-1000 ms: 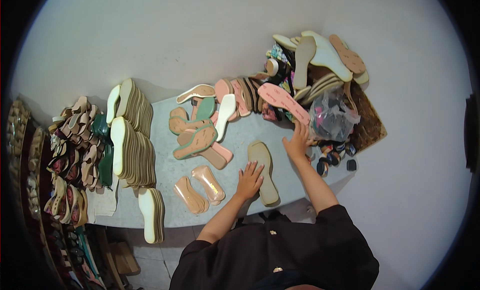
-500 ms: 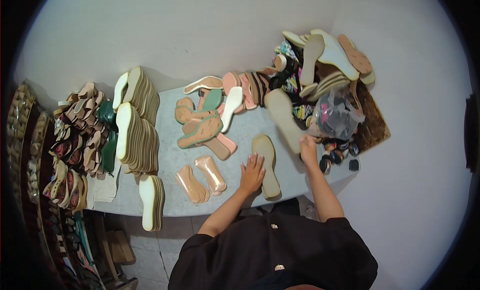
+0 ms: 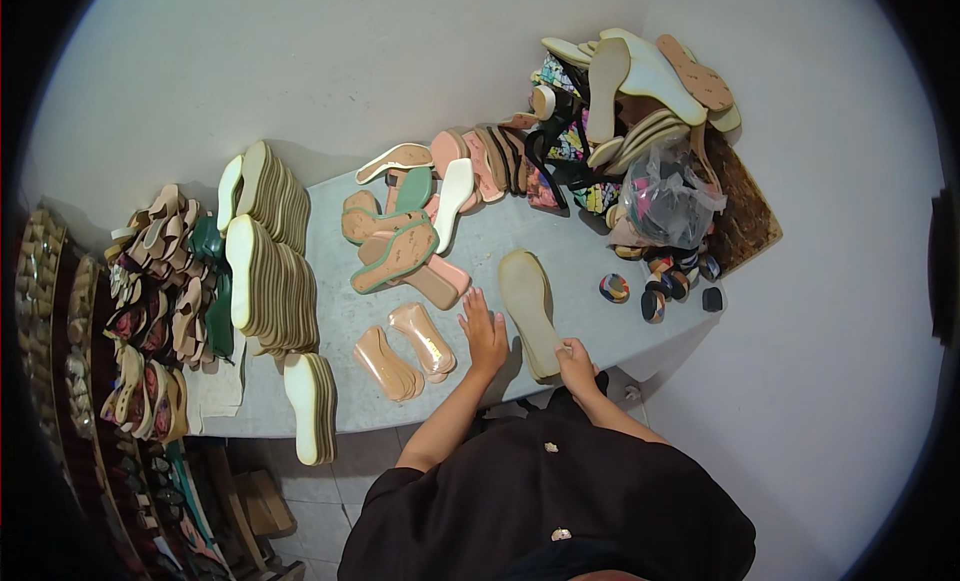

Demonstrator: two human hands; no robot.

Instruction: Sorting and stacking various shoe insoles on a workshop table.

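A beige shoe sole (image 3: 528, 299) is pinched at its narrow heel end by my right hand (image 3: 577, 367). It is over a second sole of the same kind, whose edge shows along its right side; whether the two touch, I cannot tell. Just left of them is my left hand (image 3: 485, 336), empty, with its fingers stretched out. Near that hand are two small stacks of glossy tan insole pieces (image 3: 388, 366). Beyond it lie loose pink, tan and green-edged soles (image 3: 400, 258) and a white sole (image 3: 455, 203).
Tall stacks of beige soles (image 3: 268, 281) stand left on the grey table (image 3: 345, 321), beside piled sandal uppers (image 3: 165, 236). At right are a heap of soles and patterned straps, a clear plastic bag (image 3: 668, 196), a brown board (image 3: 742, 216) and several striped rolls (image 3: 655, 306). Shelves (image 3: 60, 331) line the far left.
My right hand has brought its sole left and toward me, over the sole on the table. My left hand has come off that lower sole and shifted slightly left.
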